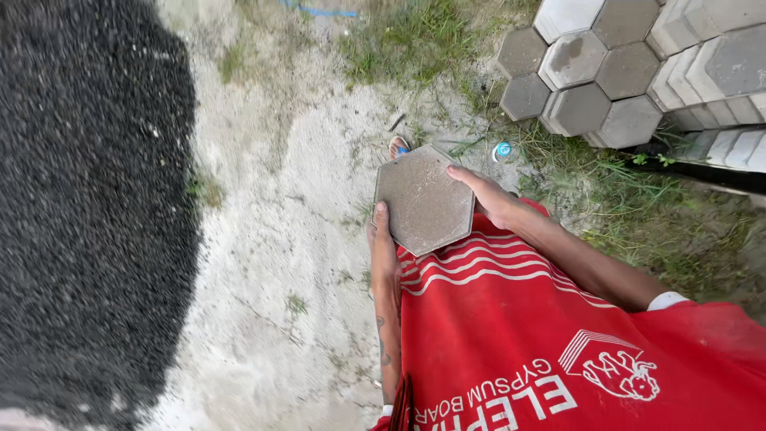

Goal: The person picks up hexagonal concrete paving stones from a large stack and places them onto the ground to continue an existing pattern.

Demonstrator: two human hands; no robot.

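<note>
I hold a grey hexagonal paving block (424, 199) flat in front of my red shirt, both hands on it. My left hand (383, 239) grips its lower left edge, thumb on top. At the right edge my right hand (487, 195) clasps the block with fingers over the top face. Below the block a foot in a sandal (398, 147) shows on the sandy ground.
A stack of hexagonal pavers (586, 76) lies at the upper right, with grey blocks (718, 72) beside it. A dark gravel heap (88, 207) fills the left. Pale sand (295, 223) runs down the middle, grass (638, 215) to the right. A small blue cap (503, 149) lies near the stack.
</note>
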